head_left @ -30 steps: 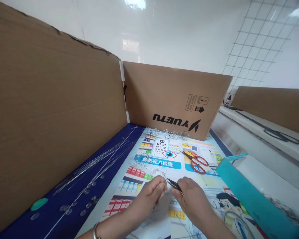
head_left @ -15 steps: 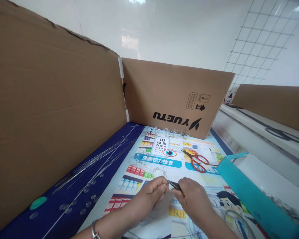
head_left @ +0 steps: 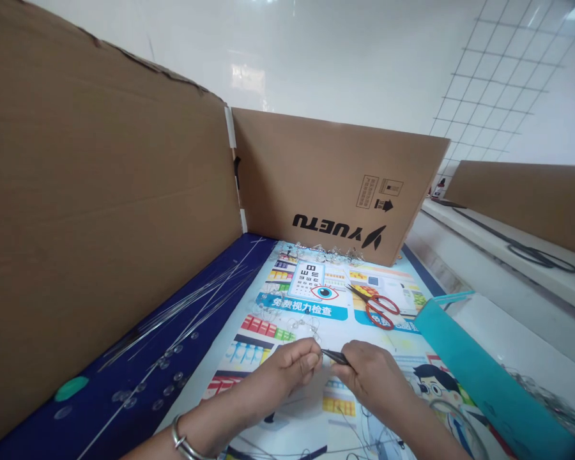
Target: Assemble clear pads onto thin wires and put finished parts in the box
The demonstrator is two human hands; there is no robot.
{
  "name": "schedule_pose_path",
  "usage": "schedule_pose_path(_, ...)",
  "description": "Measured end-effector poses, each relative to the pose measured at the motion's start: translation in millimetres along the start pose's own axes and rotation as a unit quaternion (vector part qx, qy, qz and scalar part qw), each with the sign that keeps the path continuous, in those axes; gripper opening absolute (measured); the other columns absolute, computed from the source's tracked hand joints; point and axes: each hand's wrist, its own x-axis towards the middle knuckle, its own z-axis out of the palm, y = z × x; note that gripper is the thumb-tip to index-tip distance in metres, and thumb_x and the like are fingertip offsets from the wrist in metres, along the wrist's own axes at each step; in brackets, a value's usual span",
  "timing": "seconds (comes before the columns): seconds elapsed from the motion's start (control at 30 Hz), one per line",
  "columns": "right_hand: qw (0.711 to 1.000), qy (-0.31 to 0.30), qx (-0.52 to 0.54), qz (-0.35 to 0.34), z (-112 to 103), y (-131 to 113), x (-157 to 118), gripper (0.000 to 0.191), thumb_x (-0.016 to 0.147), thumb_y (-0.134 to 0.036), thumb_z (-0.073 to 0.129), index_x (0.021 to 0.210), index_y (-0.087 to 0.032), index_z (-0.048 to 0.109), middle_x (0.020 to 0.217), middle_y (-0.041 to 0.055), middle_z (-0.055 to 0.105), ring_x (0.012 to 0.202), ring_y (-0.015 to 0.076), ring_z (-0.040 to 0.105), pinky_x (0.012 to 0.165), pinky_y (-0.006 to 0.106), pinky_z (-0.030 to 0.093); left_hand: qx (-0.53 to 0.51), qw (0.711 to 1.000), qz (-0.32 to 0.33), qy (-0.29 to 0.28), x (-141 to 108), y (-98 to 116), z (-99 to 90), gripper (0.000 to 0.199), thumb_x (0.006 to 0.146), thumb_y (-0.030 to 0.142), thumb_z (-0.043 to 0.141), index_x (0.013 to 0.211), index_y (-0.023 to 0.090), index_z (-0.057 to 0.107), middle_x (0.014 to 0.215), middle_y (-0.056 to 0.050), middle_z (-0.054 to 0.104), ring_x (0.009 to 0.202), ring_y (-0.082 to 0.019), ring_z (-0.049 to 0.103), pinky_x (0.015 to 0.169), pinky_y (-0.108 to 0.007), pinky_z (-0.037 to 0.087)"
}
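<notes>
While clamped in the right hand (head_left: 371, 378), black tweezers (head_left: 336, 357) lie nearly level above a printed poster (head_left: 303, 311), tips pointing left. They reach the left hand (head_left: 290, 374), its fingers pinched together; anything held there is too small to tell.

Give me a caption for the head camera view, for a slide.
Right hand pinching black metal tweezers against the left hand, above a colourful printed eye-chart poster, red-handled steel scissors nearby.
</notes>
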Motion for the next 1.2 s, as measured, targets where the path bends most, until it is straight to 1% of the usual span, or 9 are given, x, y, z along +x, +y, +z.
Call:
schedule_pose_path(0.1, 1.0, 0.022, -0.001, 0.019, 3.7, -2.7, 0.8, 0.023, 0.087, -0.037, 0.048, 0.073, -0.019, 0.052, 0.073, 0.0014, 0.059, 0.065, 0.0148, 0.052, 0.056, 0.023, 0.031, -0.068, 0.997, -0.025, -0.004, -0.2, -3.9, 4.6, 0.025, 0.087, 0.041, 0.045, 0.076, 0.019, 0.043, 0.052, 0.009, 0.025, 0.046, -0.008, 0.016, 0.043, -0.021, 0.013)
schedule_pose_path(0.2, 0.999, 0.031, -0.001, 0.024, 6.4, -4.2, 1.3, 0.021, 0.086, -0.035, 0.049, 0.072, -0.019, 0.052, 0.072, 0.0014, 0.058, 0.065, 0.0153, 0.052, 0.057, 0.023, 0.032, -0.087, 0.996, -0.024, 0.005, -0.6, -6.0, 8.2, 0.024, 0.087, 0.04, 0.045, 0.076, 0.019, 0.043, 0.051, 0.009, 0.027, 0.045, -0.007, 0.017, 0.043, -0.021, 0.013)
schedule_pose_path(0.5, 1.0, -0.015, 0.002, 0.016, -0.1, -4.5, -1.9, 0.028, 0.089, -0.04, 0.043, 0.073, -0.019, 0.053, 0.068, 0.0, 0.063, 0.062, 0.0147, 0.057, 0.054, 0.024, 0.029, -0.057, 0.998, -0.019, -0.023, 0.3, -8.2, 1.9, 0.028, 0.085, 0.044, 0.047, 0.076, 0.018, 0.044, 0.051, 0.009, 0.027, 0.044, -0.007, 0.016, 0.042, -0.021, 0.012)
schedule_pose_path(0.73, 0.999, -0.03, -0.02, 0.014, -7.8, -2.4, -0.4, 0.031, 0.088, -0.043, 0.043, 0.072, -0.019, 0.054, 0.069, 0.0014, 0.064, 0.063, 0.0157, 0.058, 0.053, 0.025, 0.027, -0.047, 0.998, -0.028, -0.014, 1.0, -5.3, 0.3, 0.029, 0.084, 0.044, 0.049, 0.073, 0.018, 0.043, 0.052, 0.009, 0.029, 0.044, -0.006, 0.018, 0.042, -0.019, 0.013)
schedule_pose_path(0.8, 0.999, -0.041, -0.01, 0.026, -7.7, -2.8, -0.4, 0.031, 0.089, -0.043, 0.041, 0.071, -0.02, 0.053, 0.068, 0.0009, 0.063, 0.061, 0.0151, 0.057, 0.052, 0.024, 0.026, -0.071, 0.997, -0.038, -0.016, 0.6, -5.0, 2.5, 0.027, 0.085, 0.043, 0.048, 0.074, 0.018, 0.045, 0.049, 0.009, 0.034, 0.04, -0.005, 0.022, 0.04, -0.018, 0.016)
schedule_pose_path(0.87, 0.998, -0.053, 0.001, 0.035, -6.8, -3.2, -0.6, 0.033, 0.09, -0.043, 0.039, 0.069, -0.02, 0.051, 0.066, 0.0001, 0.062, 0.059, 0.0144, 0.056, 0.05, 0.023, 0.025, -0.106, 0.993, -0.044, -0.028, 0.1, -5.7, 4.4, 0.025, 0.085, 0.04, 0.048, 0.075, 0.018, 0.047, 0.047, 0.007, 0.042, 0.037, -0.006, 0.032, 0.042, -0.018, 0.025)
schedule_pose_path(0.97, 0.997, -0.061, 0.026, 0.041, -3.9, -3.2, 0.2, 0.035, 0.091, -0.044, 0.036, 0.068, -0.02, 0.049, 0.064, -0.0007, 0.059, 0.056, 0.0135, 0.053, 0.049, 0.023, 0.024, -0.172, 0.983, -0.048, -0.051, -0.5, -8.2, 5.2, 0.022, 0.085, 0.036, 0.048, 0.075, 0.017, 0.049, 0.047, 0.004, 0.053, 0.039, -0.009, 0.049, 0.057, -0.024, 0.04)
schedule_pose_path(1.07, 0.994, -0.06, 0.072, 0.058, 1.2, -3.7, 2.8, 0.032, 0.091, -0.042, 0.037, 0.069, -0.02, 0.048, 0.066, -0.001, 0.058, 0.058, 0.0132, 0.051, 0.051, 0.023, 0.025, -0.219, 0.973, -0.05, -0.054, -0.2, -11.1, 3.3, 0.022, 0.085, 0.035, 0.05, 0.075, 0.016, 0.05, 0.05, 0.0, 0.059, 0.044, -0.012, 0.057, 0.057, -0.023, 0.04)
schedule_pose_path(1.2, 0.975, -0.039, 0.196, 0.098, 12.0, -9.4, 5.5, 0.032, 0.09, -0.042, 0.036, 0.069, -0.02, 0.045, 0.065, -0.0018, 0.054, 0.059, 0.0131, 0.049, 0.053, 0.022, 0.031, -0.289, 0.957, 0.011, 0.021, 2.0, -9.6, 0.1, 0.019, 0.087, 0.032, 0.049, 0.079, 0.015, 0.051, 0.062, -0.003, 0.063, 0.054, -0.011, 0.06, 0.054, -0.02, 0.04)
